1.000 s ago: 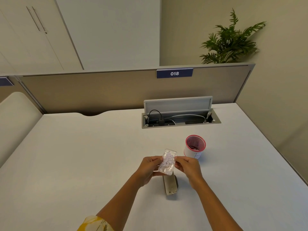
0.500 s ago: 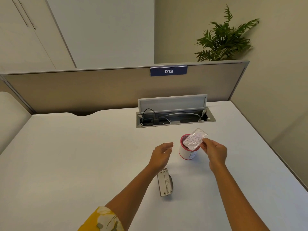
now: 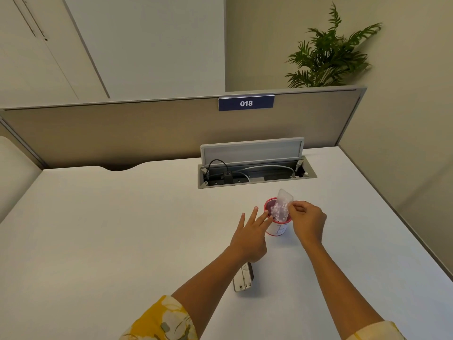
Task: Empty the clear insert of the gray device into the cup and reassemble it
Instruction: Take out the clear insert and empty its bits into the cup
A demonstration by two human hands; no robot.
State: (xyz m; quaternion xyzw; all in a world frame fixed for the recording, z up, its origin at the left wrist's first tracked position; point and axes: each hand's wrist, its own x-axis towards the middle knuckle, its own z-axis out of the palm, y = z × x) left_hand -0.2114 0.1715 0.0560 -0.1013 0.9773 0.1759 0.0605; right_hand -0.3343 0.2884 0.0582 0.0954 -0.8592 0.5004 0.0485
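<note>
Right hand (image 3: 307, 223) pinches the clear insert (image 3: 282, 207) by its right edge, holding it tipped on end over the mouth of the red-rimmed paper cup (image 3: 278, 228) — small pale bits show inside the insert. Left hand (image 3: 248, 238) empty, fingers spread, fingertips (image 3: 266, 213) at the cup's left rim. Gray device (image 3: 243, 278) lies on the white desk (image 3: 122, 229) near the left wrist — apart from the cup.

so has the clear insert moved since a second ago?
Yes. The clear insert went from above the gray device to over the cup, tipped into its mouth, pinched by the right hand.
</note>
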